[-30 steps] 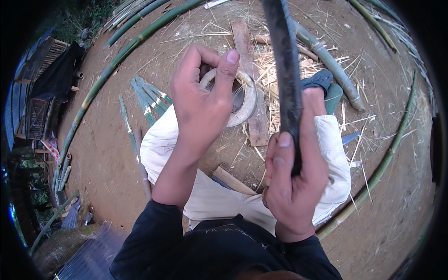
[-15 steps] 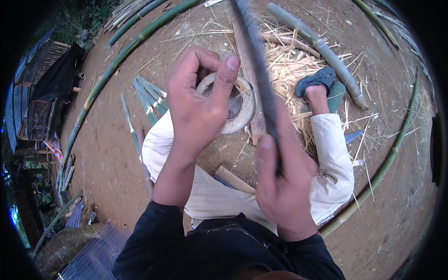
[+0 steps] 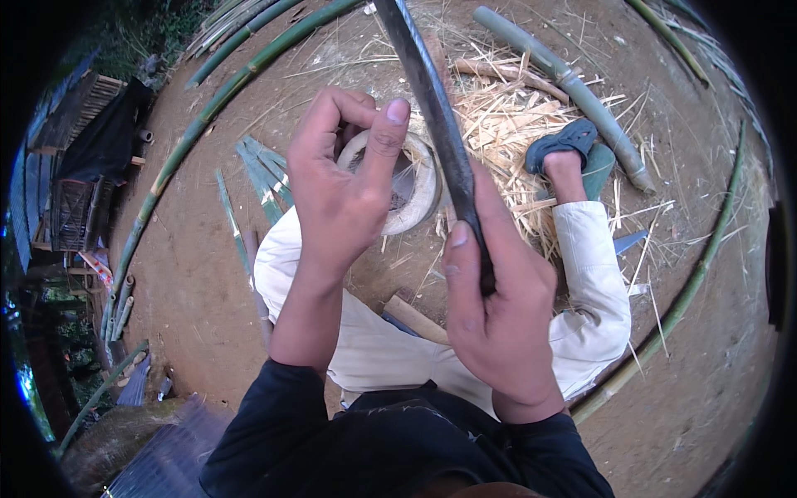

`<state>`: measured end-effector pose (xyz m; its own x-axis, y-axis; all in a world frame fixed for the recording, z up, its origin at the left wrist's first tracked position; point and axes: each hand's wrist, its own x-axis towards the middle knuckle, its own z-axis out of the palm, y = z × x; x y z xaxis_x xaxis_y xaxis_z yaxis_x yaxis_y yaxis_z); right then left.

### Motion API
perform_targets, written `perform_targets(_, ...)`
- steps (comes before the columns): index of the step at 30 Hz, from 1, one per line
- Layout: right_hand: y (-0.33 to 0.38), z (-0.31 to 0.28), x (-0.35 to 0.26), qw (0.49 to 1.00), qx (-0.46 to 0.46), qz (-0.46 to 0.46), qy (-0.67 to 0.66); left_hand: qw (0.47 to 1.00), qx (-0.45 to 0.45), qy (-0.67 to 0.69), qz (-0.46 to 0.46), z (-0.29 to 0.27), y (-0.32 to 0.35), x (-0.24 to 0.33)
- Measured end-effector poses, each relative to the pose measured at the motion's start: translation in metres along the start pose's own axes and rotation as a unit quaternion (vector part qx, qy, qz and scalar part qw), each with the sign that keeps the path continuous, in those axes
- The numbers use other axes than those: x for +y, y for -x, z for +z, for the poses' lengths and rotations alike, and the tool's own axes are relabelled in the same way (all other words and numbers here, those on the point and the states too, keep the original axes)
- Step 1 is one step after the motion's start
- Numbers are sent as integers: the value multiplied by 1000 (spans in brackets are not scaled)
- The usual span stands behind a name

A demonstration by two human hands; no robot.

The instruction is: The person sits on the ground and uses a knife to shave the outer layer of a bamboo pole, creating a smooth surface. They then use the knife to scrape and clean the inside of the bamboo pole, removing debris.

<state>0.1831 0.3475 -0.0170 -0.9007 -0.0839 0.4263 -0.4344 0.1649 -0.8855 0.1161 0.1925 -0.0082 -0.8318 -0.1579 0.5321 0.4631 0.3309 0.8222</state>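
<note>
My left hand (image 3: pixel 336 187) is closed around the wall of a pale bamboo tube section (image 3: pixel 426 187), seen end-on as a thick ring with a hollow middle. The thumb lies across the ring's opening; the other fingers are partly hidden behind it. In my right hand (image 3: pixel 506 319) is a machete (image 3: pixel 444 133), its long dark blade pointing up and away with a bright edge showing. The blade passes close along the right side of the tube; whether they touch I cannot tell.
Pale bamboo shavings (image 3: pixel 498 124) lie heaped beyond my hands. A thick bamboo pole (image 3: pixel 540 58) rests past them, beside my sandaled foot (image 3: pixel 564 145). Split green bamboo pieces (image 3: pixel 264 178) lie left. Long poles curve along the left (image 3: pixel 195 137) and right (image 3: pixel 714 249).
The machete has swung so its blade leans further left at the top and looks sharper. My right hand has shifted slightly up and left, and the left hand with the tube slightly left.
</note>
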Motion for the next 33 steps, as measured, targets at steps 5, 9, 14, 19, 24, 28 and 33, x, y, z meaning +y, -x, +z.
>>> perform_targets(5, 2, -7, -14, 998, 42, -40, 6, 999, -13, -28, 20, -1, 2, 0)
perform_targets(9, 0, -2, 9, 998, -30, 29, 39, 1000, 3, -10, 8, -5, 3, -2)
perform_targets(14, 3, -6, -3, 1000, 8, -2, -15, 1000, 3, -21, 4, -11, 4, -5)
perform_targets(19, 1, 1, 15, 997, -46, 27, 63, 1000, -7, -17, 8, -9, 3, -3)
perform_targets(24, 9, -6, 17, 997, -12, 76, -6, 1000, 8, 10, 15, -10, 2, -10)
perform_targets(28, 4, -9, -7, 1000, 16, -9, -14, 1000, 4, -3, 4, -8, 2, -3)
perform_targets(33, 0, 1, 5, 999, -10, -42, 12, 1000, 13, -15, 12, -8, 2, -9)
